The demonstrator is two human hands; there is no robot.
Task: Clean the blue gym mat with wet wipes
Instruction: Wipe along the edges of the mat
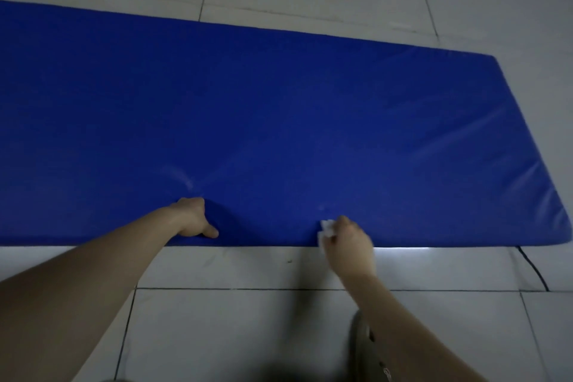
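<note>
A long blue gym mat (279, 108) lies flat on the tiled floor and fills the middle of the view. My left hand (195, 219) presses down on the mat near its front edge, fingers curled into a dent in the padding. My right hand (348, 242) is closed around a crumpled white wet wipe (327, 228) and holds it against the mat's front edge, to the right of my left hand.
Pale floor tiles (235, 329) with dark grout lines surround the mat. A grey slipper (369, 347) shows at the bottom, under my right forearm. A thin dark cord (533, 267) curves across the floor at the right, by the mat's front corner.
</note>
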